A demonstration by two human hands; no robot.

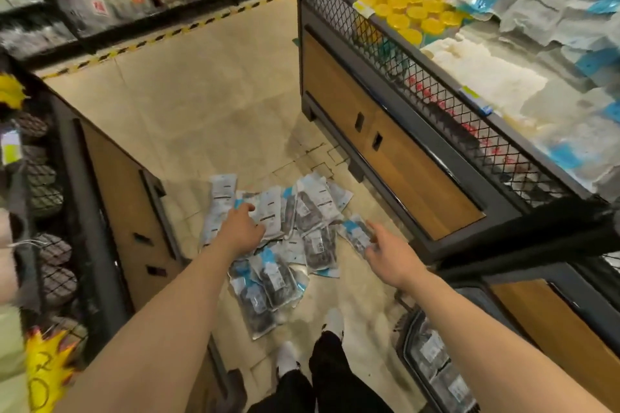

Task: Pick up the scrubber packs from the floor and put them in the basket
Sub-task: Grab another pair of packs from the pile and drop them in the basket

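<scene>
Black trouser legs (323, 375) are seen nearest, with both bare forearms stretched forward above them. Just ahead, the scrubber packs (285, 245) lie heaped and overlapping on the tiled floor (201, 111), between two display bins. The left hand (241, 230) is laid on the heap with its fingers bent down; whether anything is grasped cannot be told. An outlying pack (355, 233) at the heap's right edge appears to be pinched between thumb and fingers of the right hand (389, 253). The basket (404, 345), already holding some packs, is set low at the right. The packs are judged light, soft and slippery in their glossy film, best taken by a flat edge or corner. White labels with dark print are carried, too small to be read.
</scene>
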